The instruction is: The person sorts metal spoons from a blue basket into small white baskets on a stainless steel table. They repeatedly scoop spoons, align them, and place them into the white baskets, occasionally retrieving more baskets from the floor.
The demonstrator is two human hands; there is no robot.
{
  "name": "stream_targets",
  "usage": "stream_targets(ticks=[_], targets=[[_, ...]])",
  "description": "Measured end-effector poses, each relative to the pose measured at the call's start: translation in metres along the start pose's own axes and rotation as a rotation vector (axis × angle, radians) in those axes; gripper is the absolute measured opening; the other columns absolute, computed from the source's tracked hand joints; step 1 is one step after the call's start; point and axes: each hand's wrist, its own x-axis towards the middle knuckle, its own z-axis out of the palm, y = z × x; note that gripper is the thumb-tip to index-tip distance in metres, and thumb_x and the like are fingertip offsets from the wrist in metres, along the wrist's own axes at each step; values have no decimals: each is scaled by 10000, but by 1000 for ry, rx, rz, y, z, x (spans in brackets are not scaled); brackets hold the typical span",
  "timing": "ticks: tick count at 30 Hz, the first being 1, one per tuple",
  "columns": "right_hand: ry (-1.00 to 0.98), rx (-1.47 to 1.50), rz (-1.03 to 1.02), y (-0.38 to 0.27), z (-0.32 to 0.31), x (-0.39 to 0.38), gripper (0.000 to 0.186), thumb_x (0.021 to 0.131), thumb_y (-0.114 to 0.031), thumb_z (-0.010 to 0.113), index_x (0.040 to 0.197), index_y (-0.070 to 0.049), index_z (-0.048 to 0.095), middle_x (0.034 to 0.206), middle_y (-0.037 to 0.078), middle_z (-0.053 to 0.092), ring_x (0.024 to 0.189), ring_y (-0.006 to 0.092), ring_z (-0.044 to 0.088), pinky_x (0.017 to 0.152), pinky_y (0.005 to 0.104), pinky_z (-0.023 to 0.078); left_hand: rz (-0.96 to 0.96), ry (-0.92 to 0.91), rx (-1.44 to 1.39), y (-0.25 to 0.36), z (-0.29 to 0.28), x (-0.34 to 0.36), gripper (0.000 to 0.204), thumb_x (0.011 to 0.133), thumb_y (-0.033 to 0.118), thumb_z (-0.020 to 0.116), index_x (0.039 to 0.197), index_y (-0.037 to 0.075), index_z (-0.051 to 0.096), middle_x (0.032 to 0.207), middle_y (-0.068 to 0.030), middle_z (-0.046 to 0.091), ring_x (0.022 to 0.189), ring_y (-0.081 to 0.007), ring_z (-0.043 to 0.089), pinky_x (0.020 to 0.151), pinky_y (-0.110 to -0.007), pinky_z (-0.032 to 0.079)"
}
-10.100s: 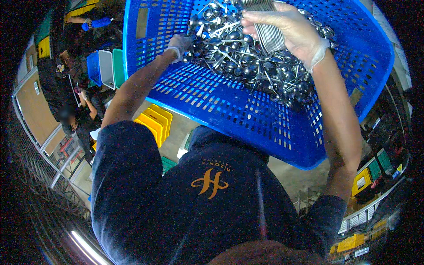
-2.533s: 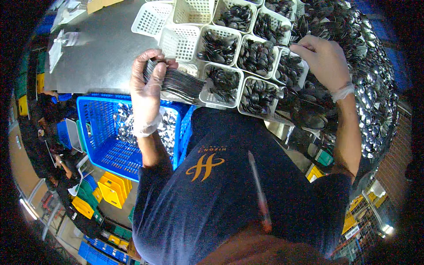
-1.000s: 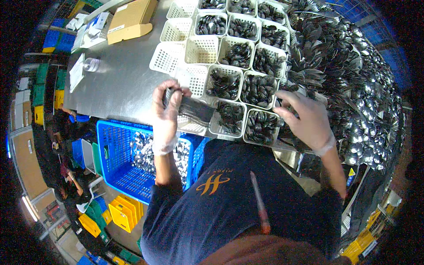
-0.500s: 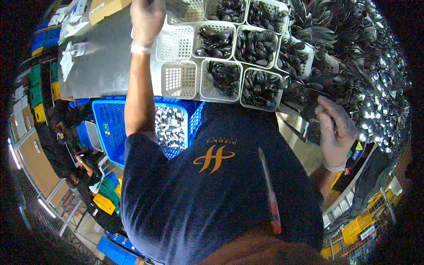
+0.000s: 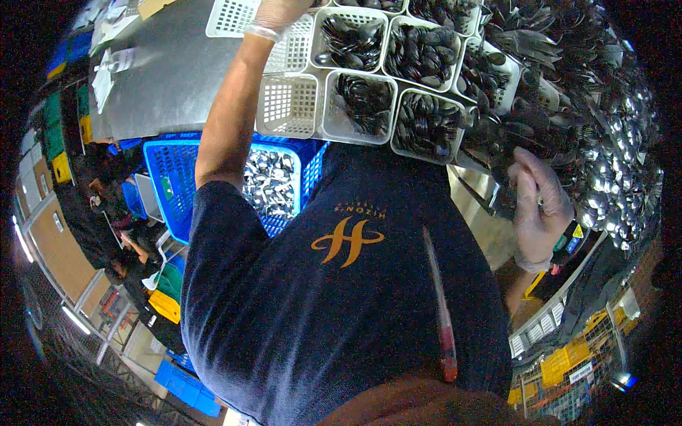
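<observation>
My left hand (image 5: pixel 283 10), in a clear glove, reaches over the white perforated baskets at the top edge. The picture's edge cuts off its fingers, so whatever they hold is hidden. Beneath it stands a white basket (image 5: pixel 290 53), and nearer me another white basket (image 5: pixel 288 106) shows a bare grid bottom. To their right, baskets hold dark, shiny spoons (image 5: pixel 364 105). My right hand (image 5: pixel 543 213), gloved too, hovers by the table's near right edge beside a big heap of loose spoons (image 5: pixel 611 170). Its fingers are loosely bent, thumb apart, with nothing visible between them.
A blue crate (image 5: pixel 174 153) with small shiny metal pieces (image 5: pixel 271 181) stands below the table's near edge, left of my body. Clear plastic and paper (image 5: pixel 106 78) lie on the grey tabletop (image 5: pixel 170 78). Other people (image 5: pixel 131 245) are at the far left.
My left hand has moved right and farther up, partly out of the picture. The baskets sit slightly higher and more to the right in view. My right hand stays near the heap's edge.
</observation>
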Motion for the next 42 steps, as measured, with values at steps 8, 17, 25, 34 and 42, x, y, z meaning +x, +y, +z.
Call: stream_targets(ticks=[8, 17, 25, 34, 42], targets=[[-15, 22, -39, 4, 2, 3, 192, 917, -77, 731, 1106, -72, 762, 1031, 111, 779, 872, 246, 758, 784, 346, 585, -3, 48, 63, -14, -2, -1, 212, 946, -23, 579, 1155, -30, 614, 1088, -260, 608, 1036, -461, 589, 921, -468, 487], [-48, 57, -102, 6, 10, 3, 220, 915, -70, 732, 1135, -79, 746, 1021, 123, 774, 860, 273, 751, 785, 363, 583, 42, -5, 132, 18, -26, 9, 345, 951, 147, 676, 1274, 29, 639, 1197, -234, 617, 1094, -428, 603, 955, -472, 506], [-195, 181, -177, 6, 19, -2, 303, 870, -94, 784, 1168, -79, 734, 1009, 101, 769, 911, 240, 749, 817, 362, 580, -195, 184, 274, 31, -118, -62, 439, 969, 251, 730, 1367, 95, 629, 1444, -180, 536, 1307, -311, 553, 1024, -397, 509], [-527, -16, -290, 49, 15, -10, 231, 923, -128, 743, 1142, -59, 718, 987, 115, 763, 846, 269, 739, 789, 365, 574, -865, 404, 694, 121, -202, -315, 490, 930, 348, 746, 1348, 115, 641, 1390, -245, 558, 1306, -388, 542, 1087, -443, 457], [-649, 296, -446, 44, 16, -54, 322, 977, 10, 631, 1298, 8, 652, 1150, 137, 741, 983, 174, 708, 892, 313, 547, -1707, 309, 1011, 273, -157, -557, 926, 852, 508, 706, 1502, -66, 382, 1432, -424, 459, 1283, -518, 539, 1066, -514, 472]])
